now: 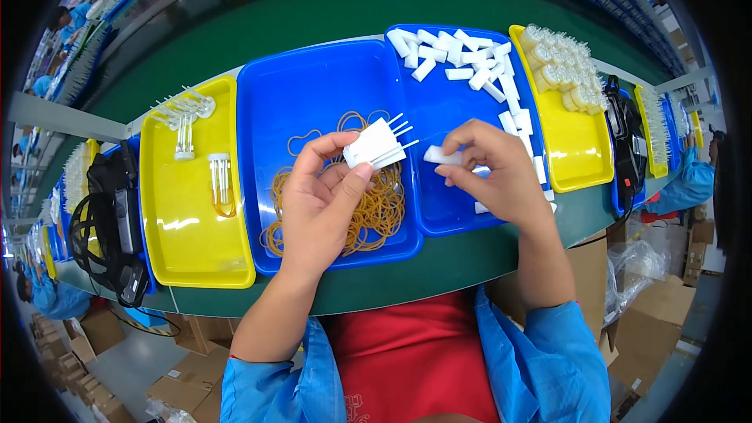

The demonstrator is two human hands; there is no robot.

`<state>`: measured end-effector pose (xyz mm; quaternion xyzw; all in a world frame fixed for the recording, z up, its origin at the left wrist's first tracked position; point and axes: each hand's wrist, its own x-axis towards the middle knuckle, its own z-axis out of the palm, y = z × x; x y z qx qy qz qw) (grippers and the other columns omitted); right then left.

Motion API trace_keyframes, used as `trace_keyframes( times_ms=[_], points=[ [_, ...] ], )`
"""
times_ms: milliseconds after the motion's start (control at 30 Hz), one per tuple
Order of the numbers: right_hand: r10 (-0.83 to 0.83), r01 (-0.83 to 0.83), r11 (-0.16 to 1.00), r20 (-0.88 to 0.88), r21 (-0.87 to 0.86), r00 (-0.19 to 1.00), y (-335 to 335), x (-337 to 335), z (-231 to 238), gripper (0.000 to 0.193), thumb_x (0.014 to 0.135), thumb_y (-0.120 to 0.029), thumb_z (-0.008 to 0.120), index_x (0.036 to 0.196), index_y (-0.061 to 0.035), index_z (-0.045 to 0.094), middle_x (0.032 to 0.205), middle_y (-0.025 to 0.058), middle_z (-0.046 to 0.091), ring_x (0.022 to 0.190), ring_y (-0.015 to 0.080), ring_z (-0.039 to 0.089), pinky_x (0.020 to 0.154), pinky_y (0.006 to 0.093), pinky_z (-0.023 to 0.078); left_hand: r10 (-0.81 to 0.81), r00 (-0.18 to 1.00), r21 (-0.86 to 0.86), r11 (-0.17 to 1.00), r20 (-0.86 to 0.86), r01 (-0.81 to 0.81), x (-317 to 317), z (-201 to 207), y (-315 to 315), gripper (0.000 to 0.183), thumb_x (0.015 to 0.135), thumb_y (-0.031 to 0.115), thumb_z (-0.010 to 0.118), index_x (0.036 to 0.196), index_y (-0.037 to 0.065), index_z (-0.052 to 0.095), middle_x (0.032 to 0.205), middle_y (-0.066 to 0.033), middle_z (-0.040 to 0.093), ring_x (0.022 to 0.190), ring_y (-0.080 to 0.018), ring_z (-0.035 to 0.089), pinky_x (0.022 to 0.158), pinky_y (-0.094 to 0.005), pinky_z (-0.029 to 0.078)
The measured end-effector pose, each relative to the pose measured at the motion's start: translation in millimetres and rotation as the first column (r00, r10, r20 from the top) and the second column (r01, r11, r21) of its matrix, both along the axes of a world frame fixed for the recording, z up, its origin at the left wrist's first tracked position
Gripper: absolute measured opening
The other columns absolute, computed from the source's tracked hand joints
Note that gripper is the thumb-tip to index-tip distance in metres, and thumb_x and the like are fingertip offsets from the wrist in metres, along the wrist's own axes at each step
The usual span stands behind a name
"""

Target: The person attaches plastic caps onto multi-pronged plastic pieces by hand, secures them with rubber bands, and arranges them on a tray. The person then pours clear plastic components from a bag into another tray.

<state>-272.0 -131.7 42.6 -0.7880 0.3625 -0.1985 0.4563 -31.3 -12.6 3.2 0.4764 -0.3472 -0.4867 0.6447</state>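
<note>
My left hand [323, 200] is closed on a bundle of white blocks with thin rods [376, 146], pinched between thumb and fingers. Several slim rods stick out of its far right side. Below that hand, brown rubber bands [374, 215] lie heaped in a blue tray [313, 78]. My right hand [495, 172] pinches one small white block [442, 156] between thumb and fingertips, a short way right of the bundle. It hovers over a second blue tray [439, 202], where loose white blocks [478, 55] lie piled at the far end and along the right side.
At left, a yellow tray [174, 254] holds white rodded pieces [186, 113] and a banded bundle [222, 180]. Another yellow tray [583, 166] at right carries many clear-and-cream pieces [562, 66]. Black cabled devices [117, 223] flank the trays. A green conveyor belt [352, 12] runs behind; people work farther along.
</note>
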Motion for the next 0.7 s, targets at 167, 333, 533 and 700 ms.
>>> trace_keyframes(
  times_ms=[167,333,533,700],
  points=[
    [-0.021,-0.024,0.995,0.447,0.094,0.894,-7.5,6.8,-11.0,0.016,0.098,0.008,0.078,0.11,0.0011,0.071,0.117,0.0108,0.072,0.107,0.0159,0.073,0.098,0.0301,0.062,-0.006,1.0,-0.001,1.0,-0.009,0.006,-0.4,1.5,-0.2,0.038,0.107,0.002,0.072,0.143,-0.001,0.059,0.137,-0.0153,0.067,0.117,-0.0224,0.074,0.094,-0.0313,0.061],
    [-0.164,0.031,0.969,0.547,0.244,0.821,-7.2,12.1,-19.9,0.015,0.101,0.007,0.076,0.114,0.0027,0.072,0.117,0.0115,0.072,0.109,0.0169,0.073,0.1,0.0303,0.062,-0.004,1.0,-0.008,1.0,-0.02,0.004,-0.2,1.5,-0.9,0.038,0.107,0.002,0.072,0.143,-0.001,0.059,0.135,-0.0154,0.066,0.117,-0.0233,0.074,0.095,-0.0317,0.061],
    [-0.179,0.01,0.956,0.554,0.294,0.813,-9.4,6.7,-20.7,0.014,0.106,0.002,0.072,0.119,0.0034,0.072,0.115,0.0123,0.073,0.098,0.0171,0.078,0.086,0.0285,0.065,-0.006,1.0,-0.026,1.0,-0.003,0.006,-0.8,-0.5,-0.5,0.038,0.107,0.002,0.071,0.143,-0.002,0.059,0.135,-0.0161,0.066,0.117,-0.0239,0.074,0.094,-0.0314,0.062],
    [-0.159,0.055,0.976,0.507,0.213,0.847,-8.3,10.3,-21.0,0.012,0.106,0.003,0.071,0.117,0.0062,0.074,0.12,0.0141,0.071,0.096,0.0193,0.078,0.086,0.0286,0.065,-0.015,1.0,-0.014,1.0,-0.006,0.014,-1.4,-0.6,-0.7,0.038,0.107,0.001,0.071,0.142,-0.002,0.059,0.133,-0.0159,0.068,0.114,-0.0233,0.076,0.092,-0.0319,0.063]
  ],
)
